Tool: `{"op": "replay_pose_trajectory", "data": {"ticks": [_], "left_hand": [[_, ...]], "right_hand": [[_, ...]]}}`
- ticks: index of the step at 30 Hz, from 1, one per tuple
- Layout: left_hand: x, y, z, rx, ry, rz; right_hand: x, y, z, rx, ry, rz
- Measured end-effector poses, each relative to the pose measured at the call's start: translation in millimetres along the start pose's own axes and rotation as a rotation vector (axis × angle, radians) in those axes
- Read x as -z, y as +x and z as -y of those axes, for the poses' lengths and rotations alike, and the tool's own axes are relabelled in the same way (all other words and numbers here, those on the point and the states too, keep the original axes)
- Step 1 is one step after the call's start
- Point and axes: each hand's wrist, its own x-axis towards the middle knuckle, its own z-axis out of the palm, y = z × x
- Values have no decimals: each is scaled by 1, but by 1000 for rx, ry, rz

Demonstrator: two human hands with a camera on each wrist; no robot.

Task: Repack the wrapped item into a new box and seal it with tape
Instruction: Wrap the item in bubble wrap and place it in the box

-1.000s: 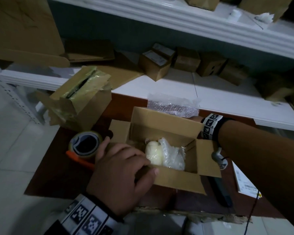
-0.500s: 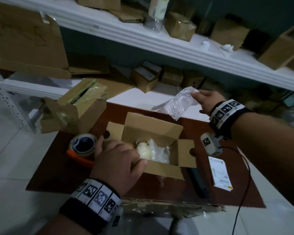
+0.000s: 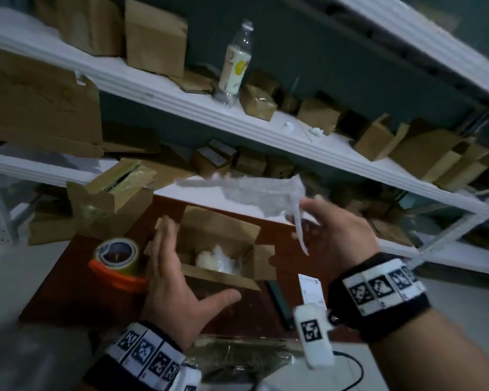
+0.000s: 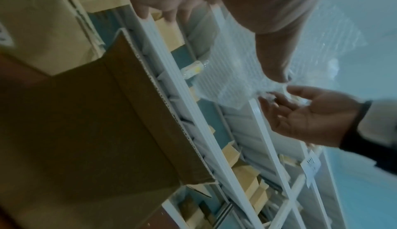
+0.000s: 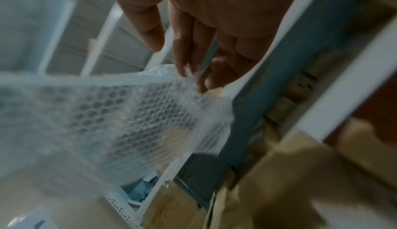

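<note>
Far left on brown tabletop point(image 3: 68, 292): opened old carton point(image 3: 108, 204), flaps still glossy with tape, pushed aside toward the shelving, probably as the discarded package.

Next along: tape roll point(image 3: 116, 253) on orange dispenser, parked just beside the new box, within easy reach for the sealing step not yet begun.

Left hand point(image 3: 178, 280) raised over the near-left edge of the new box point(image 3: 223, 235); fingers straight and spread, thumb out, gripping nothing. Contact with the cardboard impossible to confirm. Likely poised to receive the sheet coming across, or to steady the box.

New box open, all four flaps splayed outward. Wrapped item point(image 3: 218, 259) already lying on the box floor, pale and bundled in clear film; space left around it, hence probably the extra padding.

Above and behind the box: bubble wrap sheet point(image 3: 254, 190) held in the air, pinched at one corner by right hand point(image 3: 342, 230) between thumb and fingertips, rest of the sheet hanging loose leftward. Right wrist view confirms the pinch at the sheet's edge point(image 5: 191, 78). Probably meant as filler for the box.

Right of the box: dark slim tool point(image 3: 280, 303), identity unclear, and a white printed slip point(image 3: 311, 289) lying flat on the tabletop.

Hands well apart, not joined on anything.
</note>
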Motion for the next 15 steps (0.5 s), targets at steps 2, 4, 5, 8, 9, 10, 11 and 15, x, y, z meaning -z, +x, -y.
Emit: {"op": "replay_pose_trajectory", "data": {"ticks": [2, 4, 5, 8, 9, 10, 11, 15], "left_hand": [[1, -3, -4, -24, -92, -58], [2, -2, -3, -17, -239, -94], [4, 1, -3, 26, -354, -85], [15, 12, 5, 252, -771, 14], [18, 16, 10, 329, -849, 27], [20, 19, 13, 377, -896, 39], [22, 20, 15, 404, -927, 49], [27, 22, 16, 457, -960, 117]], "right_hand": [[-5, -4, -12, -50, -49, 14], [-11, -7, -23, -40, -56, 60], [-13, -11, -28, -57, -77, 115], [-17, -22, -40, -158, -182, 274], [-18, -24, -43, -181, -207, 300], [-20, -24, -46, -197, -231, 303], [-21, -23, -49, -206, -258, 285], [-26, -18, -52, -110, -487, 249]]}}
